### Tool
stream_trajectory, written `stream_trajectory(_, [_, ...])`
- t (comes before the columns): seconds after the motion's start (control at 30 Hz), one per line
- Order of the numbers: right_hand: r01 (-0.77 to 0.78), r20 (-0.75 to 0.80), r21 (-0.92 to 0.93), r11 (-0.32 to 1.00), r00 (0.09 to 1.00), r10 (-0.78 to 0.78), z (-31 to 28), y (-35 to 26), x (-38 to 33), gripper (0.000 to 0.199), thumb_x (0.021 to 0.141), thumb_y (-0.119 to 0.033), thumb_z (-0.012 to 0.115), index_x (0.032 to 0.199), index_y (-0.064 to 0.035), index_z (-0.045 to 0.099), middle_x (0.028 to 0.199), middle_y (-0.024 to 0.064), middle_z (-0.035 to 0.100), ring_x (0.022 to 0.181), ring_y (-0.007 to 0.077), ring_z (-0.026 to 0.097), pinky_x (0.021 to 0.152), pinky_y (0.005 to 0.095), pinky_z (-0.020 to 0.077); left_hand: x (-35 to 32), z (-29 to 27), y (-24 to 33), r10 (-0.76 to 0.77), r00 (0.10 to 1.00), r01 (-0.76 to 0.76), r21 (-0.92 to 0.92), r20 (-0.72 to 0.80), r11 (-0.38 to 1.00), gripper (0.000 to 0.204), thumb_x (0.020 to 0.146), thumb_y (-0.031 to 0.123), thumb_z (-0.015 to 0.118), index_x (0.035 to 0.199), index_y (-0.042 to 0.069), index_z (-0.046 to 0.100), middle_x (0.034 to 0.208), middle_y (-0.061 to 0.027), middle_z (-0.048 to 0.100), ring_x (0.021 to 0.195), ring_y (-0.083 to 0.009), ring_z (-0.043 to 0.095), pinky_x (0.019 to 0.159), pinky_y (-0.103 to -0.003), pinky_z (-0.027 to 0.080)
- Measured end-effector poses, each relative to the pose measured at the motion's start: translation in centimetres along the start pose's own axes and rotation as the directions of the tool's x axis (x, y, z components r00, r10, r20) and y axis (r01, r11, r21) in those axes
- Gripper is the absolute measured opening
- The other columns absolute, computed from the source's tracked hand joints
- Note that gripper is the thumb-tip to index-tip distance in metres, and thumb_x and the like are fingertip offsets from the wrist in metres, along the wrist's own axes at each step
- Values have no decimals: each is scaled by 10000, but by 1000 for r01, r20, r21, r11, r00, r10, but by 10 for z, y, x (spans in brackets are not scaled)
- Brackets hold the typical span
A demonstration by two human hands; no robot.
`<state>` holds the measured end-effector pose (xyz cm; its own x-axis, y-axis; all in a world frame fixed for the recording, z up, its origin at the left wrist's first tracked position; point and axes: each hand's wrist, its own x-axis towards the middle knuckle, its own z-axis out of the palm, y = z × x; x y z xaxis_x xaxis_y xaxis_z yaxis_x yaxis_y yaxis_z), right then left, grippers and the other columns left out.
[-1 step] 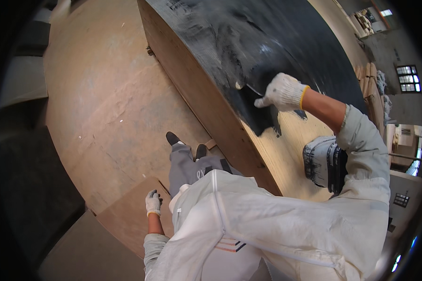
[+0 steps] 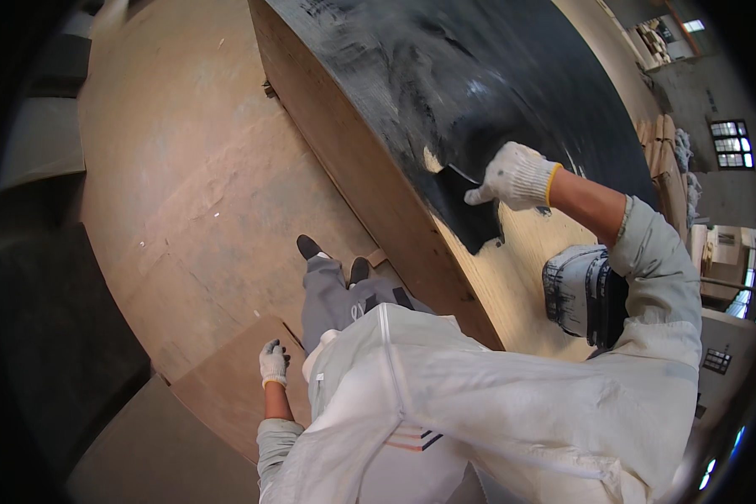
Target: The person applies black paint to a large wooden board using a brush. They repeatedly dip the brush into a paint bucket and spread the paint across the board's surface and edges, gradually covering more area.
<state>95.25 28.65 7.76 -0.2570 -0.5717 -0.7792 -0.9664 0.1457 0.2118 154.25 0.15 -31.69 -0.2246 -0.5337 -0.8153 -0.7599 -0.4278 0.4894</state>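
My right hand (image 2: 517,176), in a white knit glove, is closed around a flat scraper whose thin edge (image 2: 464,174) shows beyond the fingers. Most of the tool is hidden under the hand or lost against the dark coating. It lies against a wet black coating (image 2: 479,220) spread over the wooden panel (image 2: 517,273). By the tool's edge, a small pale patch (image 2: 432,160) of wood shows through. My left hand (image 2: 274,363), also gloved and with dark-stained fingertips, hangs low beside my body, loosely bent and holding nothing I can see.
A pale bucket (image 2: 573,290) streaked with black stands on the uncoated wood near my right forearm. The panel tops a thick stack with a straight side (image 2: 370,164). Left of it lies a scuffed brown floor (image 2: 202,193). Bundled boards (image 2: 662,160) stand at the far right.
My right hand and the scraper have shifted slightly right and toward me. The pale patch by the tool's edge looks larger. My left hand has hardly moved.
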Motion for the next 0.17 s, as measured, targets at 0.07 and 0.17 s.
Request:
stream_trajectory(0.07, [-51,89,43,998,995,47,-3,4,-9,506,992,-119,682,1350,-467,761,933,64,792,859,312,784,728,415,617,3,-3,-6,-13,1000,13,-12,-4,1000,339,1059,143,589,1368,43,684,993,-124,742,641,-200,692,539,-326,556])
stream_trajectory(0.17, [-180,-102,121,976,976,193,-4,39,21,543,1033,-141,652,1455,-482,682,1129,88,804,1023,337,788,852,459,634,8,-1,-19,-47,998,44,86,40,995,367,1066,178,611,1410,68,674,1036,-133,756,656,-205,699,552,-326,568])
